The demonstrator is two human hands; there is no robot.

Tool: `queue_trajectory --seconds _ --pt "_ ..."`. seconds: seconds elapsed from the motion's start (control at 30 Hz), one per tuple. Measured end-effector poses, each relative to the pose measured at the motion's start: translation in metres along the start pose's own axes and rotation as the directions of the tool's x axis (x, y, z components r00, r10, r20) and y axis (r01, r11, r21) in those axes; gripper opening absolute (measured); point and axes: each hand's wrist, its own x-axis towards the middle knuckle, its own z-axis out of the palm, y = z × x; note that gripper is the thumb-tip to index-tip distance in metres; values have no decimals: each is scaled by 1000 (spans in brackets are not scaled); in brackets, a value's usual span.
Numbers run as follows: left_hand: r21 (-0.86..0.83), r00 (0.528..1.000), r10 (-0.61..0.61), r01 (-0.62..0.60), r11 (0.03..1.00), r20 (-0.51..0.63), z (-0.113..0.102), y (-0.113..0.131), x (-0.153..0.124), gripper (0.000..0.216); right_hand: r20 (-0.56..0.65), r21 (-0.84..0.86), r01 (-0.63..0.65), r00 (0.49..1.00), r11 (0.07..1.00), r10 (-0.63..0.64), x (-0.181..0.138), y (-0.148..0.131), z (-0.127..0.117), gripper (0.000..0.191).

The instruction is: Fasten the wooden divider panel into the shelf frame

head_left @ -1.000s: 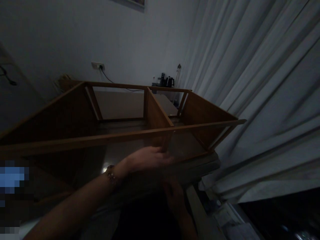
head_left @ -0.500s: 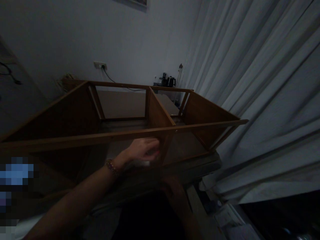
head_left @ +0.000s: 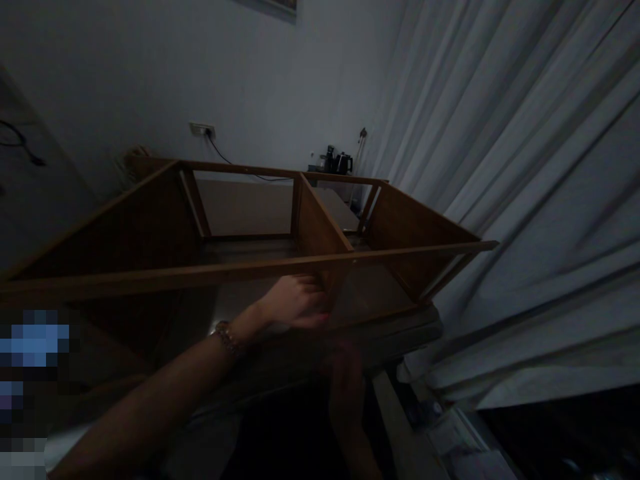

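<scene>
Reaching forward, the left hand (head_left: 295, 303) has its fingers (head_left: 316, 312) bent and close together, just under the front rail (head_left: 150, 277) of a wooden frame (head_left: 415, 223). The fingertips are at the place where the middle divider (head_left: 320, 227) meets this rail. They seem to touch the wood, but the room is dim and I cannot tell if they grip something. A bracelet (head_left: 227, 337) sits on the wrist behind them.

Below these fingers and a little to the right is the right hand (head_left: 345, 383), very dark. Its fingers point up toward the frame, and I cannot tell if they are wide or narrow.

The frame lies on a desk (head_left: 415, 330), open on top, with one compartment on each side of the divider. To the right of the hands hangs a pale curtain (head_left: 500, 167). Far beyond the fingers, a kettle (head_left: 343, 162) stands by the wall, and a wall socket (head_left: 201, 129) is to its left.
</scene>
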Motion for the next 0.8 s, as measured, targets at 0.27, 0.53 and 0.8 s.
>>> queue_trajectory --seconds 0.27,0.53,0.8 --pt "15 994 -35 37 999 -108 0 9 3 41 -111 168 -124 983 978 144 -2 -13 3 20" --pt "11 982 64 -63 998 -179 8 11 5 37 114 -142 293 954 945 -279 -3 22 -11 14" --pt "-2 987 72 -73 997 -142 12 10 3 36 197 -304 437 898 846 -393 8 23 -18 18"
